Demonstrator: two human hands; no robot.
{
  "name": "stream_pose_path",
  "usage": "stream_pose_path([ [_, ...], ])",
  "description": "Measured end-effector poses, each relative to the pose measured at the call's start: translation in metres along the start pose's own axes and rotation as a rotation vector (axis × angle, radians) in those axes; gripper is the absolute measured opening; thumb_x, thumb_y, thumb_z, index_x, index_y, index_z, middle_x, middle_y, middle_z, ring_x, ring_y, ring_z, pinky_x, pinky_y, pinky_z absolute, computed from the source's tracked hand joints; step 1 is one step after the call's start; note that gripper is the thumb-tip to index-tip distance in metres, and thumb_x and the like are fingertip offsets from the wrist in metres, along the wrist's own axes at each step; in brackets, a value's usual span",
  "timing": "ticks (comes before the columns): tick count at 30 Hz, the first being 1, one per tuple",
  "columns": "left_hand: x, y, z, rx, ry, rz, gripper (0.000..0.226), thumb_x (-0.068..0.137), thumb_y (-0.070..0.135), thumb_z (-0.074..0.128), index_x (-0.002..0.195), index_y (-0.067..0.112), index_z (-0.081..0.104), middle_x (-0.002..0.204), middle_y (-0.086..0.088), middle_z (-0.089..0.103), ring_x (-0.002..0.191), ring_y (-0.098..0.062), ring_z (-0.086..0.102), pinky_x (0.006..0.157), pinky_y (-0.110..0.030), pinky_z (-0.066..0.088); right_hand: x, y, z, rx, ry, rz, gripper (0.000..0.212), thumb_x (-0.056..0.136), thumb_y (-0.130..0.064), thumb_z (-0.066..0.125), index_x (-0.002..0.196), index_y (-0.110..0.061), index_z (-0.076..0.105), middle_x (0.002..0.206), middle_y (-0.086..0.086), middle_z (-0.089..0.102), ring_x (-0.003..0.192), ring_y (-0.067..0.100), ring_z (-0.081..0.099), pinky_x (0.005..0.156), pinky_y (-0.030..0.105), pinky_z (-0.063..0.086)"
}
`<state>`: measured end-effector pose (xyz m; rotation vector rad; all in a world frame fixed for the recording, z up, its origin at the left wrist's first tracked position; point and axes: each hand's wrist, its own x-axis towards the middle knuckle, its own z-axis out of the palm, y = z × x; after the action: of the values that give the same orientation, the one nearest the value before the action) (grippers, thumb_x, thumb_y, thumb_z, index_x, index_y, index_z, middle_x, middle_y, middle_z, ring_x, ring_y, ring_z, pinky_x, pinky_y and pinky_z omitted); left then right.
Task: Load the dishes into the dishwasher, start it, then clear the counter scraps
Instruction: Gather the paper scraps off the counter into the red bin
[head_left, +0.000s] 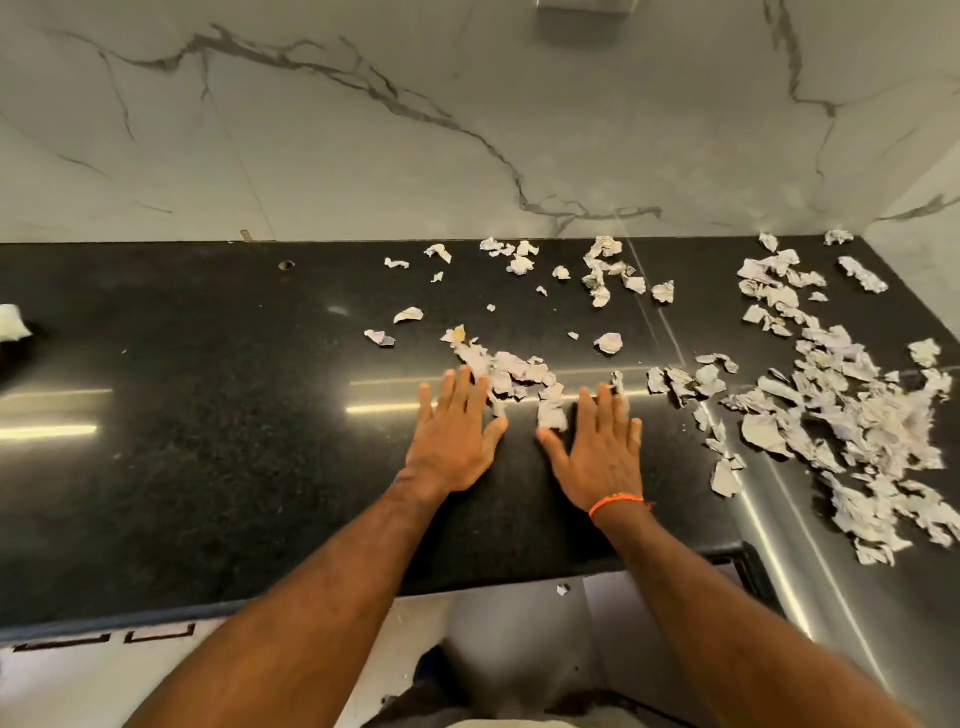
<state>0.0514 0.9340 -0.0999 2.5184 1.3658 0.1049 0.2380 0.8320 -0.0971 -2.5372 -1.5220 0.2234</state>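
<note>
Both hands' grip slack: left hand (453, 435), right hand (597, 447) fingertips blurred among paper scraps (519, 371).

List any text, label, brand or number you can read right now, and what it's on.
None can be read.
paper scraps on the black counter: possibly faint print, too blurred to read.
orange wristband on the right hand: no legible marking.
left hand, marble wall: no text.

Glossy, speckled black stone table (208, 467) reflecting light streaks. Crumpled, torn paper scraps (841, 415) look matt and rough. Far wall (363, 156) is smooth grey-veined white marble. Brushed metal surface (779, 545) at right.
</note>
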Motion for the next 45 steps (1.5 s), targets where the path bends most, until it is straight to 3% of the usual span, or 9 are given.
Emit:
stream_pose_path([
  [3,0.016,-0.012,-0.006,-0.085,0.115,-0.07,0.078,0.099,0.064,0.024,0.161,0.017,0.014,0.17,-0.013,0.001,0.156,-0.031,-0.004,0.126,-0.053,0.0,0.021,0.024,-0.015,0.04,0.028,0.207,0.085,0.095,-0.067,0.03,0.159,-0.013,0.013,0.167,0.013,0.003,0.154,0.034,-0.002,0.121,0.062,0.006],
  [8,0.035,-0.046,-0.007,0.03,0.163,-0.436,0.087,0.098,0.069,0.022,0.16,0.009,0.013,0.167,-0.023,0.003,0.154,-0.043,-0.002,0.121,-0.06,-0.002,0.025,-0.006,-0.01,-0.048,0.013,-0.164,0.103,0.085,-0.086,0.031,0.159,-0.019,0.009,0.168,0.006,-0.001,0.154,0.029,-0.008,0.122,0.051,-0.006],
  [15,0.057,-0.036,-0.014,-0.039,0.094,-0.08,0.062,0.101,0.049,0.019,0.159,0.028,0.025,0.168,-0.008,0.019,0.156,-0.028,0.01,0.125,-0.052,0.007,0.089,-0.048,0.009,0.016,-0.057,-0.115,0.079,0.098,-0.066,0.028,0.159,-0.018,0.014,0.168,0.009,0.001,0.154,0.034,-0.003,0.123,0.058,0.004],
  [18,0.057,-0.062,-0.017,0.011,0.215,-0.333,0.068,0.1,0.058,0.035,0.158,0.022,0.028,0.168,-0.015,0.013,0.156,-0.034,0.005,0.123,-0.054,0.004,0.113,-0.029,0.002,0.039,0.004,0.0,0.078,0.099,-0.061,0.028,0.158,-0.012,0.017,0.168,0.012,0.006,0.154,0.035,0.0,0.121,0.061,0.007],
  [21,0.068,-0.082,-0.022,0.025,0.166,-0.548,0.078,0.1,0.063,0.032,0.16,0.016,0.018,0.168,-0.019,0.008,0.155,-0.038,0.0,0.122,-0.058,0.0,0.11,-0.034,-0.007,0.033,0.028,-0.221,0.089,0.093,-0.074,0.028,0.158,-0.014,0.016,0.168,0.008,0.006,0.154,0.032,-0.003,0.123,0.057,-0.001],
  [25,0.1,-0.074,-0.025,0.066,0.086,-0.203,0.059,0.106,0.045,0.028,0.16,0.025,0.018,0.169,-0.008,0.015,0.156,-0.03,0.006,0.123,-0.059,0.008,0.081,-0.079,0.003,-0.062,-0.074,-0.504,0.114,0.077,-0.094,0.028,0.161,-0.02,0.008,0.169,0.004,-0.004,0.154,0.03,-0.011,0.123,0.056,-0.004],
  [31,0.126,-0.112,-0.047,-0.093,0.137,-0.172,0.056,0.106,0.044,0.036,0.159,0.028,0.028,0.167,-0.008,0.022,0.155,-0.028,0.013,0.126,-0.05,0.01,0.136,-0.087,0.017,-0.078,0.004,-0.158,0.082,0.096,-0.065,0.027,0.158,-0.012,0.022,0.167,0.011,0.01,0.154,0.036,0.003,0.12,0.062,0.01],
  [37,0.142,-0.191,-0.067,0.009,0.124,-0.476,0.088,0.098,0.071,0.029,0.162,0.014,0.011,0.17,-0.013,0.001,0.156,-0.03,-0.006,0.126,-0.052,-0.001,0.165,-0.098,0.03,-0.163,0.177,-0.402,0.064,0.101,-0.042,0.032,0.158,-0.012,0.025,0.166,0.011,0.016,0.153,0.036,0.011,0.122,0.061,0.008],
  [45,0.19,-0.214,-0.078,0.026,0.122,-0.715,0.108,0.087,0.086,0.012,0.162,0.008,0.008,0.166,-0.027,0.0,0.153,-0.045,-0.005,0.124,-0.06,-0.001,0.169,-0.109,0.036,-0.091,0.272,-0.37,0.061,0.099,-0.031,0.04,0.155,-0.009,0.031,0.162,0.015,0.027,0.151,0.038,0.018,0.12,0.061,0.013],
])
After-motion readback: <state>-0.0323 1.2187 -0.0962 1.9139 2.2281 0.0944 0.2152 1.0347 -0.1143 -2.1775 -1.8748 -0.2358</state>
